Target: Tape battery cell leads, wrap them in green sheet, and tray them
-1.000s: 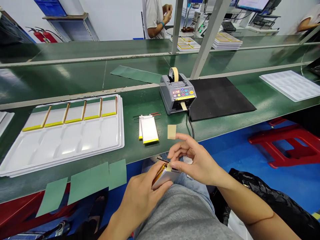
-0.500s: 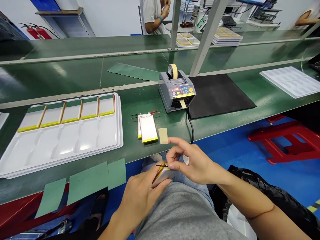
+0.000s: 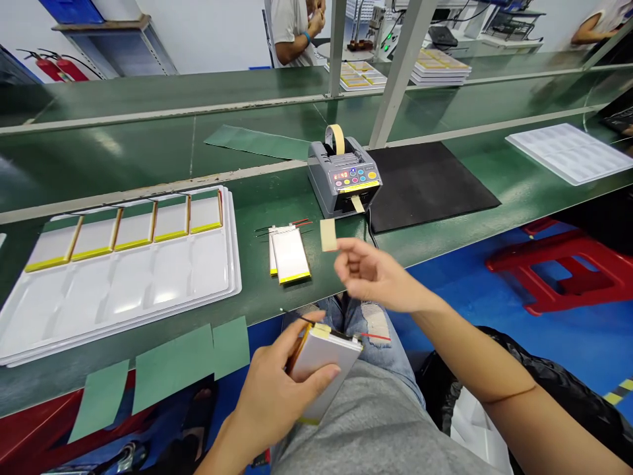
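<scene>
My left hand (image 3: 281,382) grips a white battery cell (image 3: 329,366) above my lap, with a piece of yellow tape on its top edge, a black wire to the left and a red wire to the right. A cut piece of beige tape (image 3: 328,235) sticks to the index fingertip of my right hand (image 3: 376,272), whose other fingers are curled. Two more white cells (image 3: 291,255) overlap on the green bench. Behind them a grey tape dispenser (image 3: 345,177) has a short strip of tape hanging from its front slot.
White trays (image 3: 163,280) at the left hold several cells in their back row. A black mat (image 3: 430,185) lies right of the dispenser, and a white tray (image 3: 568,153) farther right. A red stool (image 3: 564,270) stands below the bench. A person (image 3: 291,33) is across the benches.
My right hand has moved up and away from the cell, carrying the tape piece on its fingertip. The cell in my left hand now shows its broad white face and red wire.
</scene>
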`<state>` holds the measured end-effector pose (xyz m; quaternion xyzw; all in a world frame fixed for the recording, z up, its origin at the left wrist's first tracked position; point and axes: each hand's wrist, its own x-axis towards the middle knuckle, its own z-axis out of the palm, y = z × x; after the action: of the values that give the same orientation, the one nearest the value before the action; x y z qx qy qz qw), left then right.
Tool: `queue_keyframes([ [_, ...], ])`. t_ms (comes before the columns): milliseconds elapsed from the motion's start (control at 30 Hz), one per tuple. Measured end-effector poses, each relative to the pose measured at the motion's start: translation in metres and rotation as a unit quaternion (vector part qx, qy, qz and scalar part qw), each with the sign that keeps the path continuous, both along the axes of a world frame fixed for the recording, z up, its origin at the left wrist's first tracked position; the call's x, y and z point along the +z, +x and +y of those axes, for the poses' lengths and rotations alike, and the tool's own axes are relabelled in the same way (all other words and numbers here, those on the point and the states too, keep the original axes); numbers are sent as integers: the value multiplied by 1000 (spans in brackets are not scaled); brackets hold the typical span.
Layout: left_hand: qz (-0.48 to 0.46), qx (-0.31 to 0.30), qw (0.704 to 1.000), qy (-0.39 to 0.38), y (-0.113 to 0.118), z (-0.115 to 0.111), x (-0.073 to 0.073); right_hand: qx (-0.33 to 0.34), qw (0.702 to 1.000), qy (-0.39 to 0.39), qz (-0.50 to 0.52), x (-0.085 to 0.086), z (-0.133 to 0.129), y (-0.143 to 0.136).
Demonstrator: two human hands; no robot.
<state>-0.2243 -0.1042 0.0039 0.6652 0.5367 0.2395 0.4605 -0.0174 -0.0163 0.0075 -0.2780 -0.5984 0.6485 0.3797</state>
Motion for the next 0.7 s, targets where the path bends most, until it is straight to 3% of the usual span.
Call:
queue_keyframes([
  [100,-114,38,984,-134,-3,4,5,35,996,46,-63,15,7,11],
  [200,-149,59,972,-172,-5,6,7,163,967,96,-172,24,7,17],
  [300,-139,41,971,-189,-7,8,7,234,931,163,-228,25,5,15],
  [467,-133,-17,966,-222,-10,10,7,247,890,248,-291,23,3,7],
  [700,-126,-12,973,-193,-10,10,4,238,878,263,-320,22,1,6],
])
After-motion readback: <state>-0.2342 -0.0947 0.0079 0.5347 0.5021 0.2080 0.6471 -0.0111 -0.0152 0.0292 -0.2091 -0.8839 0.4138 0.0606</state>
